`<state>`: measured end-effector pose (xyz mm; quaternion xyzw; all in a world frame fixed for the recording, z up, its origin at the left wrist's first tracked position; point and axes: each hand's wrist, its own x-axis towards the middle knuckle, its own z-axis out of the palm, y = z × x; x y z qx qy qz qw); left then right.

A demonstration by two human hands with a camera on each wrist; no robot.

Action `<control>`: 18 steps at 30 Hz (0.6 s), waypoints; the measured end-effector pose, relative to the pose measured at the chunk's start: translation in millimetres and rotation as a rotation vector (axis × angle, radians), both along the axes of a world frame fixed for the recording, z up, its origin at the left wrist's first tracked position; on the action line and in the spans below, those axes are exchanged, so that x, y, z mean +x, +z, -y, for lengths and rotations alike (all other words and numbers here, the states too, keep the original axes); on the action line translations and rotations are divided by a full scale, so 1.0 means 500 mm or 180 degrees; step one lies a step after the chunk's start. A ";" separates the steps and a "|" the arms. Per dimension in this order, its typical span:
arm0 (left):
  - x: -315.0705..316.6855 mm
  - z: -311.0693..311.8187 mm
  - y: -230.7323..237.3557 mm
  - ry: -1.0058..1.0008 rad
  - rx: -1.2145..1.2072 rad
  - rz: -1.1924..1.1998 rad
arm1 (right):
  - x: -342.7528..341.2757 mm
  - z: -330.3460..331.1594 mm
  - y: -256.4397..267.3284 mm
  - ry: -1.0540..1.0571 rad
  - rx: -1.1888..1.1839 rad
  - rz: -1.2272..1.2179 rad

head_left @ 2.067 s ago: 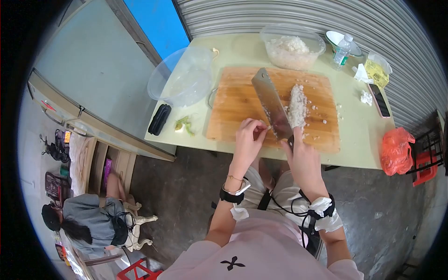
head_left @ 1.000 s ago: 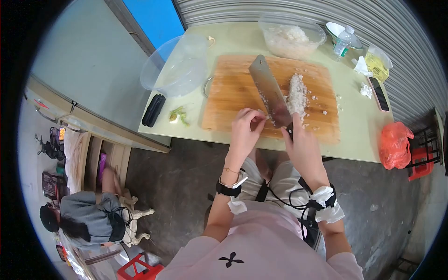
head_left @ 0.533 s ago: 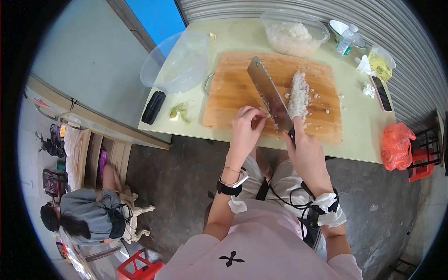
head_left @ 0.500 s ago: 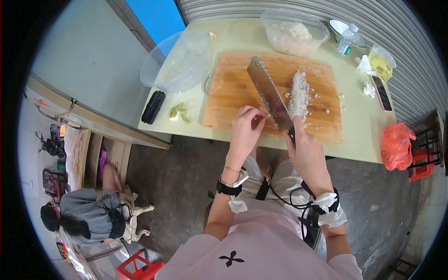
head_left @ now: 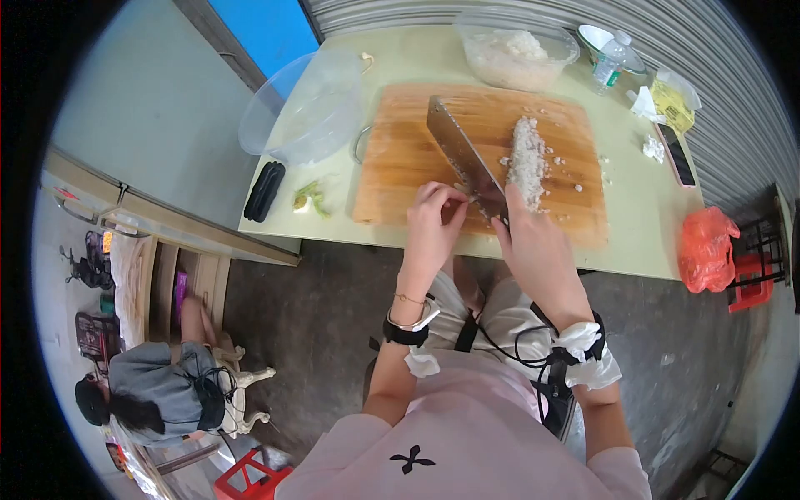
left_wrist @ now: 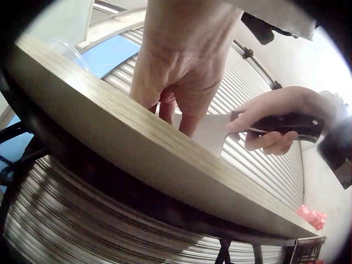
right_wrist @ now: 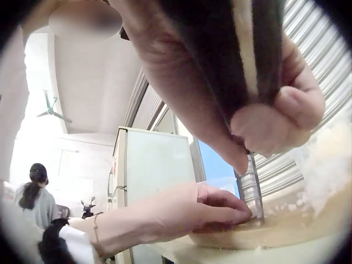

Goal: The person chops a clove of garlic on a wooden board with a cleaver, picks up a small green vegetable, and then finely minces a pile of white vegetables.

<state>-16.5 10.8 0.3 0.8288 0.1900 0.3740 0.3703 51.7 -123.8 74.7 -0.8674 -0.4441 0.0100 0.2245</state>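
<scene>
A wooden cutting board point(head_left: 400, 133) lies on the table, bearing a long heap of finely chopped white bits point(head_left: 527, 158). My right hand point(head_left: 537, 250) grips the black handle point(left_wrist: 280, 125) of a cleaver point(head_left: 467, 158), index finger stretched along the blade. The blade stands on edge over the board, pointing away and leftward, with white bits stuck to its side. Just left of it, my left hand point(head_left: 437, 221) has thumb and fingertips pinched on a small pale piece at the board's near part. That piece is mostly hidden by the fingers.
An empty clear basin point(head_left: 304, 112) stands left, near a black case point(head_left: 265, 192) and green-white vegetable trimmings point(head_left: 312, 200). Behind the board is a clear tub point(head_left: 479, 62) of white shreds. A bottle point(head_left: 611, 62), phone point(head_left: 677, 156) and red bag point(head_left: 707, 250) are right. Someone sits point(head_left: 158, 387) far left.
The cleaver has shifted a little left over the board, toward my left fingertips, and its blade looks more edge-on. My left hand stays almost in place. The head view has tilted slightly.
</scene>
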 end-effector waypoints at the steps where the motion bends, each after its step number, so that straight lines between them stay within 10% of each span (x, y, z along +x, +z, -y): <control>1: 0.001 0.002 0.000 0.0012 -0.0040 -0.0004 | 0.003 0.001 -0.007 0.0013 0.0063 0.0062; 15: -0.049 0.069 0.072 0.0196 0.0161 0.0413 | 0.004 0.022 -0.040 -0.0256 0.0334 -0.0398; 18: -0.109 0.167 0.161 -0.0647 -0.0044 0.0330 | 0.004 0.020 -0.037 -0.0216 0.0410 -0.0512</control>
